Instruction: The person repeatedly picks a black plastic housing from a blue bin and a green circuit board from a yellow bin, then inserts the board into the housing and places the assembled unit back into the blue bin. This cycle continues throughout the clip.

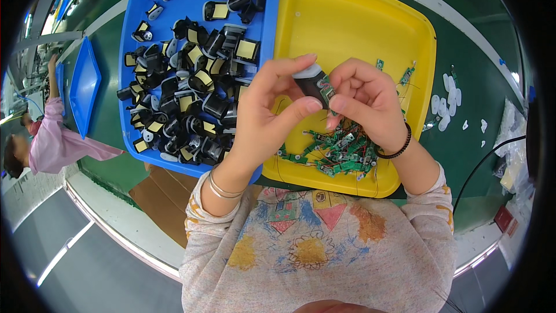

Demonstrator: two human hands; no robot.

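Observation:
My left hand (269, 110) and my right hand (365, 101) meet above the near edge of a yellow tray (347, 17). Between them they hold a small black housing (310, 84) with a light cap, and a small green circuit board (327, 90) is pressed against its right side by my right fingers. Below my hands a heap of green circuit boards with thin wires (341, 150) lies in the yellow tray's near corner. A few more boards (405, 75) lie further right in the tray.
A blue tray (130, 40) on the left is full of black housings with yellow labels (185, 87). Small white parts (449, 101) lie on the green table (480, 81) to the right. Another blue tray (84, 84) and a person in pink (55, 139) are at far left.

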